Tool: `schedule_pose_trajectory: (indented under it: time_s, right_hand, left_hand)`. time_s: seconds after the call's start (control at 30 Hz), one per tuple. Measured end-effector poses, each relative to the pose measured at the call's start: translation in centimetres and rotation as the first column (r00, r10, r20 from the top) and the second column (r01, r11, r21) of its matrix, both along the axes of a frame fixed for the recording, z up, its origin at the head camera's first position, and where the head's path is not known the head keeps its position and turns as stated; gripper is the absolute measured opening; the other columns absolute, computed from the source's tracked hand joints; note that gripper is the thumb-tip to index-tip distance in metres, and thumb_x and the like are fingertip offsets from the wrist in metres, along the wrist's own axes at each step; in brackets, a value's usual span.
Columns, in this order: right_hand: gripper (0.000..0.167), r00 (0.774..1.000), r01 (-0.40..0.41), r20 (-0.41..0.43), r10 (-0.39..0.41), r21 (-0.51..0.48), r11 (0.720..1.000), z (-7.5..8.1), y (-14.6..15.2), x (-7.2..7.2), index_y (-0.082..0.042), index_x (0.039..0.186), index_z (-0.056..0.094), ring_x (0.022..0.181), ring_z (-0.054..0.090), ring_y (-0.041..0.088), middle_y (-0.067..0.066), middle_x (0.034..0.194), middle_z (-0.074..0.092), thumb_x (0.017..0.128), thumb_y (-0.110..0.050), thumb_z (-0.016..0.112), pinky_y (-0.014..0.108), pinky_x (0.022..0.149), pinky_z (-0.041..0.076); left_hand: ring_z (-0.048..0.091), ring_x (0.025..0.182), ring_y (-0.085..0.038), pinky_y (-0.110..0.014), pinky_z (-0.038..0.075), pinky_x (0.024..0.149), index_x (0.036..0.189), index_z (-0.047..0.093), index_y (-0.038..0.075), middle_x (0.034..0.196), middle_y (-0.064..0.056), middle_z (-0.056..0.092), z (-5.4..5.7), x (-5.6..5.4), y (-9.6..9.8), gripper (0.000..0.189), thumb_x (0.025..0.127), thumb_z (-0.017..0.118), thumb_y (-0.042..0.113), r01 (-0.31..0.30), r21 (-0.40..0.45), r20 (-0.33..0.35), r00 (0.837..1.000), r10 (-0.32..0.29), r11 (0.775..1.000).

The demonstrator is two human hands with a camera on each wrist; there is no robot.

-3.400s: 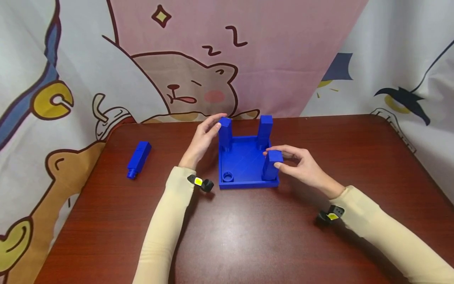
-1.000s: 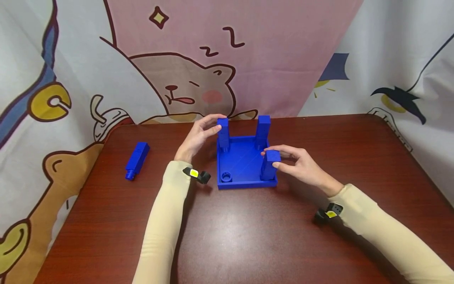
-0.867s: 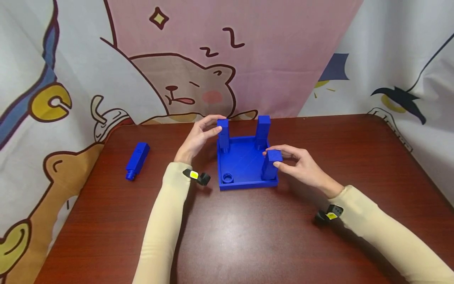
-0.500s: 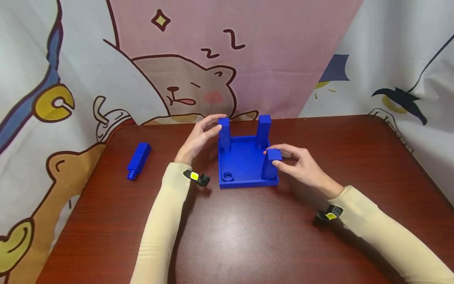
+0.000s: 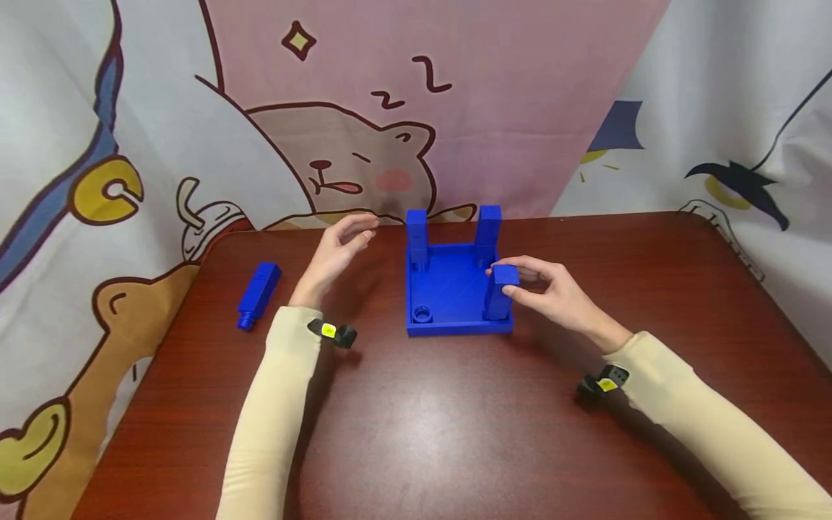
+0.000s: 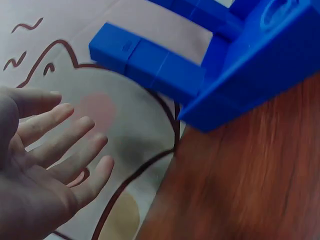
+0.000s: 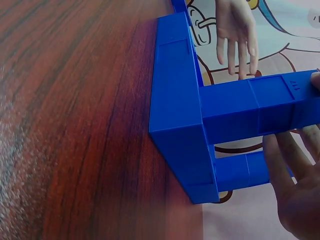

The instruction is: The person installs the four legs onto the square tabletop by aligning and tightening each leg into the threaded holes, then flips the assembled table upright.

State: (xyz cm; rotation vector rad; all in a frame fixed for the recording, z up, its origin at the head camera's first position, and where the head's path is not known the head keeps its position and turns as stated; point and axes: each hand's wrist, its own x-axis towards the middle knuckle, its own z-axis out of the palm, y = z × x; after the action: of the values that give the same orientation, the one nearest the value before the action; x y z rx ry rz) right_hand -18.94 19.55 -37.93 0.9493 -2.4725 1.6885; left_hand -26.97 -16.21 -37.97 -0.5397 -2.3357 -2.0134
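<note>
My right hand [image 5: 552, 292] grips the upper part of a blue square leg [image 5: 498, 300] between thumb and fingers. That leg stands upright in the near right corner of a shallow blue square tray [image 5: 448, 296]. Two more legs rise from the far corners, the far left leg [image 5: 418, 235] and the far right leg [image 5: 488, 231]. The near left corner shows a round socket [image 5: 422, 313]. Left of the tray, my left hand [image 5: 334, 253] hovers with relaxed fingers, apart from the far left leg [image 6: 145, 62] in the left wrist view.
A loose blue leg [image 5: 259, 292] with a threaded end lies at the left of the brown wooden table [image 5: 416, 419], its threads toward me. Behind the table hangs a curtain [image 5: 494, 108] with cartoon animals.
My left hand has let go of the far left leg and moved left, away from the tray. The right hand keeps its grip on the near right leg.
</note>
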Motion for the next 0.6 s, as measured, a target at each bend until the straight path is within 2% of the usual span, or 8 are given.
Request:
schedule_pose_trajectory:
  time_s: [0.13, 0.27, 0.5, 0.6]
  right_hand:
    - [0.037, 1.0, 0.0, 0.011, 0.0, 0.01, 1.0, 1.2, -0.4, 0.7, 0.01, 0.126, 0.055, 0.107, 0.061, 0.005, 0.023, 0.12, 0.062, 0.089, 0.008, 0.061, 0.026, 0.088, 0.049]
    - [0.037, 1.0, 0.007, 0.012, -0.007, 0.004, 1.0, 1.5, -0.5, 0.8, 0.01, 0.125, 0.055, 0.106, 0.061, 0.004, 0.024, 0.119, 0.062, 0.089, 0.009, 0.061, 0.025, 0.088, 0.049]
    - [0.037, 1.0, 0.016, -0.001, -0.016, 0.003, 1.0, 1.3, -0.5, 0.8, 0.009, 0.124, 0.057, 0.104, 0.062, 0.004, 0.024, 0.118, 0.063, 0.088, 0.009, 0.062, 0.023, 0.087, 0.049]
    - [0.037, 1.0, 0.018, 0.0, -0.018, 0.007, 1.0, 1.3, -0.5, 0.8, 0.009, 0.125, 0.057, 0.104, 0.061, 0.003, 0.024, 0.118, 0.063, 0.088, 0.009, 0.062, 0.023, 0.087, 0.049]
  left_hand:
    - [0.052, 0.119, -0.036, -0.035, 0.043, 0.098, 0.128, 0.053, -0.01, 0.126, -0.025, 0.057, -0.3, 0.5, -2.0, 0.034, 0.095, 0.056, 0.0, -0.078, -0.078, -0.015, 0.997, 0.077, 0.994]
    - [0.051, 0.12, -0.036, -0.033, 0.041, 0.097, 0.126, 0.054, -0.01, 0.126, -0.025, 0.057, -0.5, 0.9, -4.2, 0.034, 0.094, 0.057, 0.0, -0.178, -0.17, -0.035, 0.984, 0.175, 0.969]
    - [0.052, 0.119, -0.039, -0.03, 0.042, 0.092, 0.125, 0.054, -0.013, 0.125, -0.029, 0.056, -0.6, 1.8, -8.2, 0.035, 0.091, 0.058, -0.004, -0.339, -0.238, -0.027, 0.939, 0.342, 0.91]
    - [0.054, 0.116, -0.036, -0.031, 0.043, 0.093, 0.122, 0.057, -0.01, 0.122, -0.026, 0.059, -1.2, 2.3, -10.1, 0.033, 0.09, 0.061, -0.003, -0.405, -0.264, -0.068, 0.913, 0.402, 0.875]
